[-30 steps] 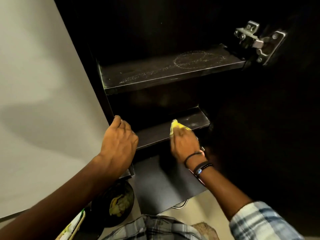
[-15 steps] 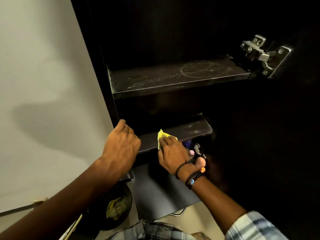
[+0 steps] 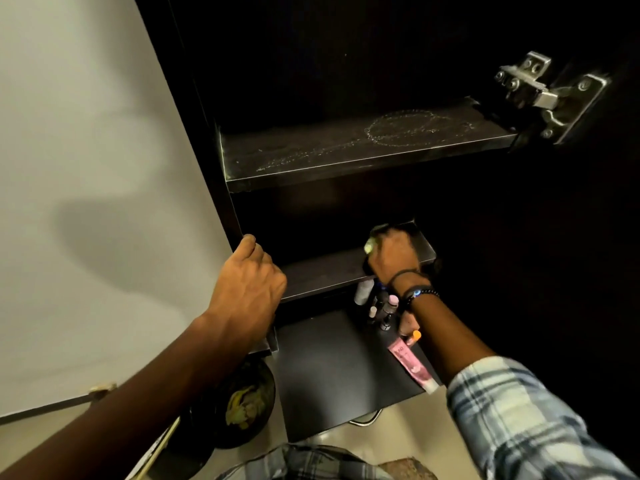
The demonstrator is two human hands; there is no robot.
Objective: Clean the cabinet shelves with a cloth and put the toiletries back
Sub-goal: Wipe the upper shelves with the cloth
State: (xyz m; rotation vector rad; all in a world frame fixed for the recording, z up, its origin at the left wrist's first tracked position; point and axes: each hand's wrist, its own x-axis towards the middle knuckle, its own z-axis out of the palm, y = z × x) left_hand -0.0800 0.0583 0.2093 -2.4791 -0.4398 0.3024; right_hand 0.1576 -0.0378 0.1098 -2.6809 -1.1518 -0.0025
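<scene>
A dark cabinet stands open with two shelves in view. The upper shelf (image 3: 311, 157) carries dusty ring marks. My right hand (image 3: 393, 254) presses a yellow cloth (image 3: 370, 244) onto the right part of the lower shelf (image 3: 322, 271); most of the cloth is hidden under my fingers. My left hand (image 3: 246, 289) grips the cabinet's left side panel at the height of that lower shelf. Below the lower shelf, several small toiletry bottles (image 3: 379, 303) and a pink tube (image 3: 410, 363) stand and lie on a dark surface (image 3: 332, 368).
A metal door hinge (image 3: 547, 95) sits at the upper right on the open door. A white wall (image 3: 86, 168) runs along the left. A dark bin (image 3: 242, 403) with yellowish waste stands on the floor under my left arm.
My right hand with the cloth slid left along the lower shelf, then back to its right part and deeper in. The view shifted down, showing the toiletries below. My left hand kept its grip.
</scene>
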